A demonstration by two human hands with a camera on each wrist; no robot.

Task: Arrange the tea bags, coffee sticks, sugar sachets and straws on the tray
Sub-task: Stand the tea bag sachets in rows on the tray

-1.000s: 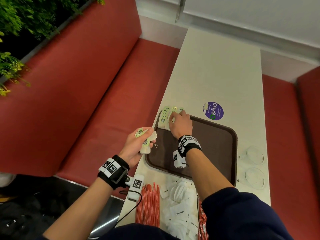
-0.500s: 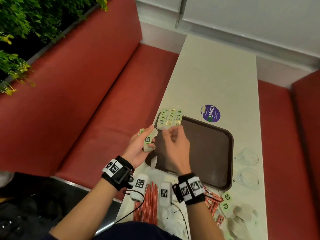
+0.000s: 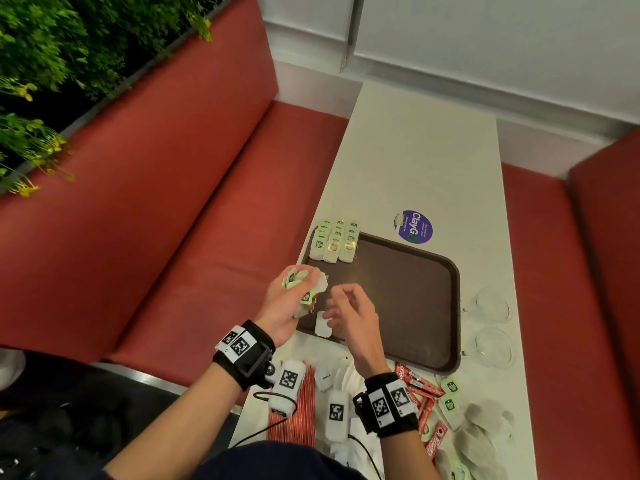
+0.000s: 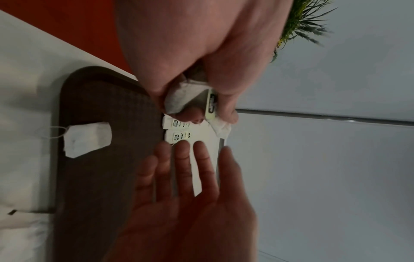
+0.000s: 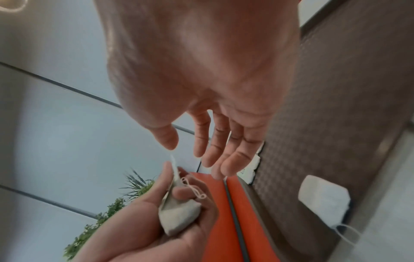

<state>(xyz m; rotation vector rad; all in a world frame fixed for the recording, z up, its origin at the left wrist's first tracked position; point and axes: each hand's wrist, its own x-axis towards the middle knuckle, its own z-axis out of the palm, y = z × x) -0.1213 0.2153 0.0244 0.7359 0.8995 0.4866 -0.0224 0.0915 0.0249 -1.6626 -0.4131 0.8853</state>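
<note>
Left hand point(image 3: 282, 299) clutches a bunch of tea bags point(image 3: 304, 289); right hand point(image 3: 349, 313), fingers spread and holding nothing, hovers above the brown tray point(image 3: 415, 289).

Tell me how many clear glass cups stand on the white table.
2. One clear glass cup is on the white table beside the right rim of the brown plastic tray; the second is nearer the person, beside the same rim. None seems hidden.

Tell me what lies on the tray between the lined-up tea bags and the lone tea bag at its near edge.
Bare tray, head view.
</note>
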